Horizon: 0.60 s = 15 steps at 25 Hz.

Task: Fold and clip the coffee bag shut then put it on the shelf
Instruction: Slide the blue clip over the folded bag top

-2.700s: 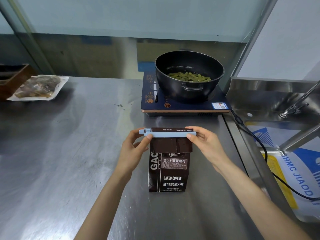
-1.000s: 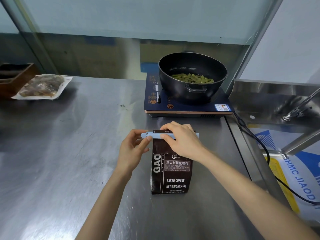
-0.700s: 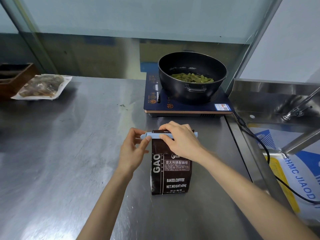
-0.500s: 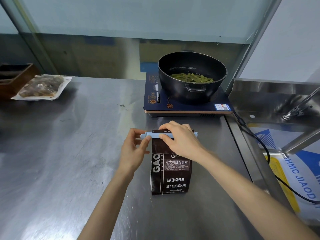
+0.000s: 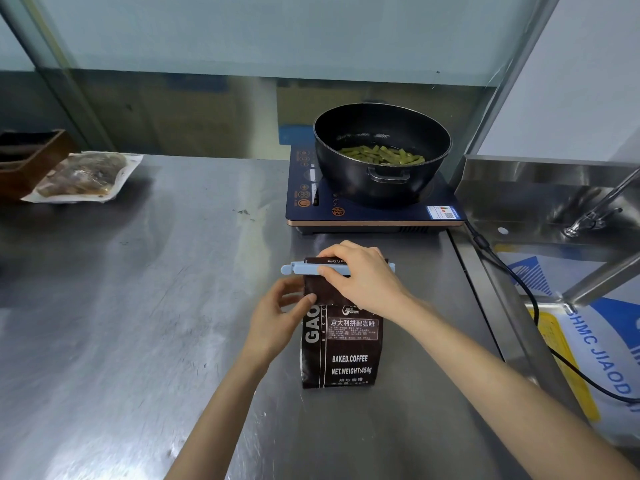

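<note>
A dark brown coffee bag (image 5: 341, 355) stands upright on the steel counter (image 5: 138, 306), its top folded over. A pale blue bar clip (image 5: 301, 269) lies across the folded top, with both ends sticking out past the bag. My right hand (image 5: 360, 277) covers the middle and right of the clip and grips the bag's top. My left hand (image 5: 277, 317) sits lower at the bag's upper left edge, thumb against the bag and the other fingers loosely curled. No shelf is in view.
Behind the bag, a black pot (image 5: 381, 154) of green beans sits on a dark blue induction cooker (image 5: 370, 209). Its black cable (image 5: 512, 282) runs along the counter's right edge. A steel sink (image 5: 540, 202) lies right. A vacuum-packed food pouch (image 5: 83, 176) and wooden box (image 5: 24, 157) sit far left.
My right hand moved from the clip's right end to its middle. My left hand let go of the clip's left end and dropped to the bag's upper left edge.
</note>
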Motion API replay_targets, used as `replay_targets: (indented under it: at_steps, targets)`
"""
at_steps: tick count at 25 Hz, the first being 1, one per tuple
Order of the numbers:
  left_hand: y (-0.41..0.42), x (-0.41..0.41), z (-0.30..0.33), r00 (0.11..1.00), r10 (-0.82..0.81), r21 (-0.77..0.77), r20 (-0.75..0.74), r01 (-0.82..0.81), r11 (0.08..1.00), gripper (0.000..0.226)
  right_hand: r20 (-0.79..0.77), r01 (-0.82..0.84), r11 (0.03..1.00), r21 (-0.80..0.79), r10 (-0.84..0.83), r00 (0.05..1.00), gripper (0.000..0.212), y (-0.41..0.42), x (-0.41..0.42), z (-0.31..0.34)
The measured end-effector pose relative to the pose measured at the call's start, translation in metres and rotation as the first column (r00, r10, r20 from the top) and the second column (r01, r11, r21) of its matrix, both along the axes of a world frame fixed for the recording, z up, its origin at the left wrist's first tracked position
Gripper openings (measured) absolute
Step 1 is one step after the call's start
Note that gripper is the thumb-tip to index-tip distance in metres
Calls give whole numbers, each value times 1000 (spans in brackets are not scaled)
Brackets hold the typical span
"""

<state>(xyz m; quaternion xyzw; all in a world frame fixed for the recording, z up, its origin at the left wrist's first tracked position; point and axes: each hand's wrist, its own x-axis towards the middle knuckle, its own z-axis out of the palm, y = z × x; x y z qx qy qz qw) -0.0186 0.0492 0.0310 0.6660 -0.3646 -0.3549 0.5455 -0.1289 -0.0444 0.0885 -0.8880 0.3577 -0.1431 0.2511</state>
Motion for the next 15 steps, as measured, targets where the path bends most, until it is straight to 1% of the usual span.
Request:
replay_targets:
  at_steps: [7, 9, 12, 15]
  targets:
    - [-1, 1, -3, 1000, -18, -18, 20, 18, 1000, 18, 31, -17, 999, -40, 18, 999, 30, -1, -3, -3]
    - [-1, 1, -3, 1000, -11, -11, 20, 11, 1000, 19, 108, 13, 999, -37, -9, 994, 31, -4, -9, -3]
    - [-1, 2, -2, 1000, -8, 9, 20, 8, 1000, 20, 275, 151, 989, 0, -145, 950, 30, -9, -28, -5]
    - [0, 2, 0, 1000, -2, 19, 24, 2, 1000, 20, 337, 294, 951, 95, -309, 889, 31, -11, -52, -13]
